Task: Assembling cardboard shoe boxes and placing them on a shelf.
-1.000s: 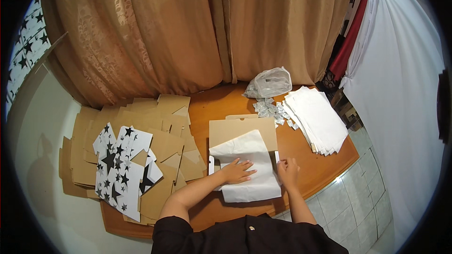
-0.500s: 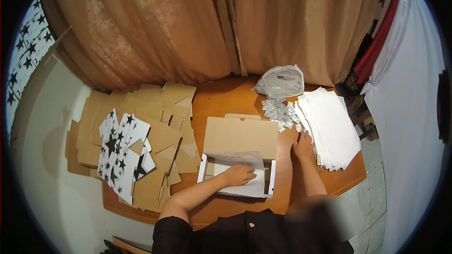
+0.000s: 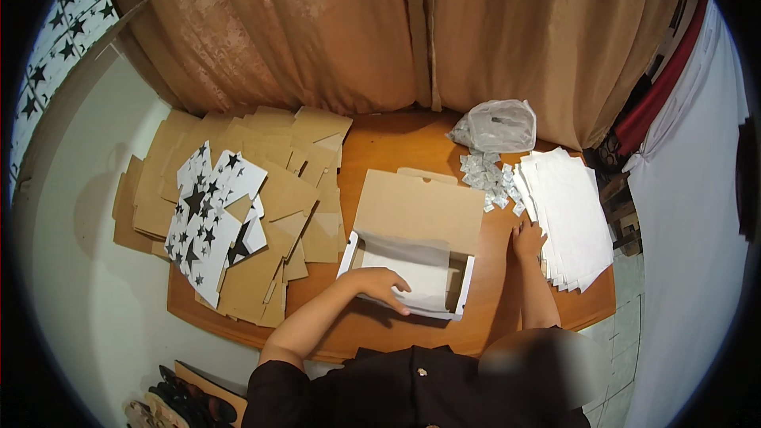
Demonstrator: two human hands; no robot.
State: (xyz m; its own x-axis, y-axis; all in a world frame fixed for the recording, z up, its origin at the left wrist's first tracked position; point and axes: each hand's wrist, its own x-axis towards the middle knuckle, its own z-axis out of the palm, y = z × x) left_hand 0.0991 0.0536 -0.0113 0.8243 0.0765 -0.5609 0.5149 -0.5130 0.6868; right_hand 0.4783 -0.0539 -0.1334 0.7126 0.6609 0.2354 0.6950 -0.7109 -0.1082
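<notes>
The left hand (image 3: 382, 285), thumb and fingers apart, is at the open brown-and-white cardboard box (image 3: 420, 208); thin white paper (image 3: 414, 263) sits inside. I can't tell if the right hand (image 3: 529, 241) pinches anything. Small silvery packets (image 3: 481, 174) lie at 1 o'clock from the box on the orange-brown wooden table (image 3: 493, 301).

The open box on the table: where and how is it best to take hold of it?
The box is probably best gripped by its left wall and right wall, approached from both outer sides: both walls stand upright, while the opened lid at the back would likely swing.
</notes>
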